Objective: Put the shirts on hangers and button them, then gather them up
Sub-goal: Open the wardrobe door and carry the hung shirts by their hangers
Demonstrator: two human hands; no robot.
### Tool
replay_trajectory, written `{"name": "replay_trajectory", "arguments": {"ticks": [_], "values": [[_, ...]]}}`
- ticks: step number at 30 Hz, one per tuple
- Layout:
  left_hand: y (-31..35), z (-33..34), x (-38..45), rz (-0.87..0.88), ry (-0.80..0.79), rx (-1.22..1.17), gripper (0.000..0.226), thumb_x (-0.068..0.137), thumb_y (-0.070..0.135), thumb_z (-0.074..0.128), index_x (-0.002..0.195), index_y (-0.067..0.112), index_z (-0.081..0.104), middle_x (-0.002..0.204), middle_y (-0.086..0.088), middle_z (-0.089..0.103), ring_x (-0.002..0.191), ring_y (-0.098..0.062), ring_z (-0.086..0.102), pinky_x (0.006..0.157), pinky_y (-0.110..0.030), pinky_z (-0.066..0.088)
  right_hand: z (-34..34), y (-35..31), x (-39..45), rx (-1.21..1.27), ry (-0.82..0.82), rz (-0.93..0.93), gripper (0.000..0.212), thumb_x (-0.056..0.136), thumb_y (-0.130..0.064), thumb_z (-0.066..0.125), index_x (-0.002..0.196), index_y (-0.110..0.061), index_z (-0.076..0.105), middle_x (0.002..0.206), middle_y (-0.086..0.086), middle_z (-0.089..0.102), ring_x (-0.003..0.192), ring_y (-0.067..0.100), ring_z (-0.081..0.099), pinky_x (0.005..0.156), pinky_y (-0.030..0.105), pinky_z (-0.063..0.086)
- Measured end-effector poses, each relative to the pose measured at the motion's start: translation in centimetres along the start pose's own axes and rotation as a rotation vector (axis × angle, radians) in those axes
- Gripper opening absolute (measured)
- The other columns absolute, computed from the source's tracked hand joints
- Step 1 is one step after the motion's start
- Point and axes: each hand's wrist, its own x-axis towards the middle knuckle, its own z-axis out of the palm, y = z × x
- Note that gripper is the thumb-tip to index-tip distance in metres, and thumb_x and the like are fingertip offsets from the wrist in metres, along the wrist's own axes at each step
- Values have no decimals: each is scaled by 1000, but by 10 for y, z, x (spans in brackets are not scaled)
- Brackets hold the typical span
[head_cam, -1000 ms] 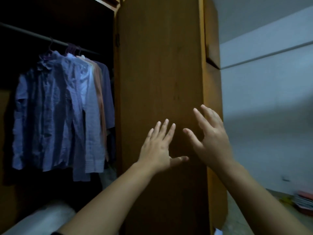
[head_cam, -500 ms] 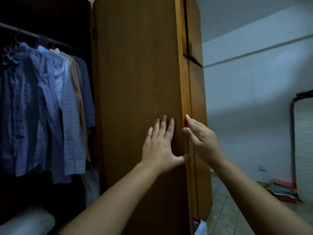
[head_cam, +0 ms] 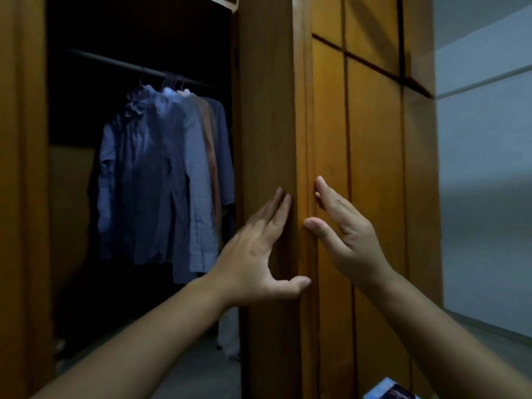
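Several shirts [head_cam: 161, 180], mostly blue with 1 orange-tan among them, hang on hangers [head_cam: 169, 80] from the rail [head_cam: 129, 64] inside the dark wardrobe; buttons cannot be made out. Left hand [head_cam: 253, 254] lies flat on the open door [head_cam: 267, 125], fingers straight and together. Right hand [head_cam: 345, 234] touches the neighbouring panel [head_cam: 374, 168], fingers straight.

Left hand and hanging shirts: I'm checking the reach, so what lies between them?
In the head view, only dark open wardrobe space separates the left hand, flat on the wardrobe door, from the hanging shirts.
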Motion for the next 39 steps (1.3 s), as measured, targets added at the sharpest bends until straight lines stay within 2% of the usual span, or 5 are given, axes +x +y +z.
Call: {"name": "replay_trajectory", "arguments": {"ticks": [5,13,19,26,39], "values": [[-22,-46,-46,-15,60,75,111,71,64,61,145,43,-20,156,24,-13,145,2,-3,115,-14,6,58,-14,18,181,-101,-83,62,89,-57,41,142,-33,21,145,-28,22,138,-8,21,106,6,22],[-54,-114,-101,-136,126,519,106,79,72,51,151,28,-11,162,-7,-1,149,-23,3,118,-50,17,159,-24,44,292,-239,-150,61,86,-63,43,140,-52,15,150,-35,0,141,-8,2,108,16,16],[-87,-150,-134,-331,53,1061,97,82,75,33,152,13,8,160,-12,4,148,-29,3,118,-47,8,225,-26,66,62,-351,-153,68,84,-64,36,141,-46,3,151,-22,-11,140,0,-13,113,32,8],[-149,-177,-152,-498,-121,1307,108,78,83,17,150,10,-14,159,-11,-13,147,-28,-11,118,-46,-3,293,-27,95,-185,-396,-97,83,84,-68,38,149,-35,-1,157,-6,-15,143,13,-17,116,41,-2],[-274,-181,-157,-814,-343,1154,135,66,86,50,143,10,-30,150,-10,-38,139,-26,-33,119,-46,-9,407,0,130,-335,-429,67,105,76,-65,59,148,-32,-10,156,-2,-23,142,18,-22,115,45,-4]]}}
